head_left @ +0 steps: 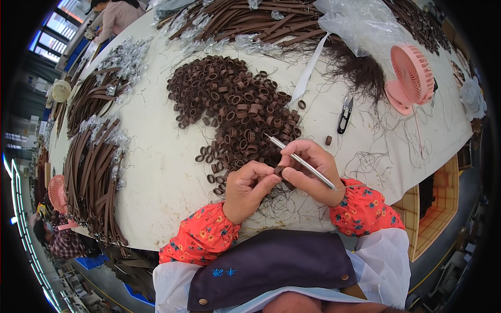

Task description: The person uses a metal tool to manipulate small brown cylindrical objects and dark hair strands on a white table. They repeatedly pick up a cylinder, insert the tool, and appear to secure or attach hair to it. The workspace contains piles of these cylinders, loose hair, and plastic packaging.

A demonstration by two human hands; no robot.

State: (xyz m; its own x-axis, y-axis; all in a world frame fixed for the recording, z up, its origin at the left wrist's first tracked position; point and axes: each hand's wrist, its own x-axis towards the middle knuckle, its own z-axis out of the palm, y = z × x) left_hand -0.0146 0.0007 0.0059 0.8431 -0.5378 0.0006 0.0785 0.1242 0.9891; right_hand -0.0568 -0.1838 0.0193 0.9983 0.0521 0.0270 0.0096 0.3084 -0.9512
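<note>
Left grip [246,189] pinches one brown loop [279,171], right grip [314,172] touches it, holding silver pen-like tool [308,167]; loop pile [229,107] done/left split unclear.

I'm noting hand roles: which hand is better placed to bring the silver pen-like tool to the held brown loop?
Right, most likely: the right hand holds the silver tool, while the left hand pinches the brown loop.
</note>
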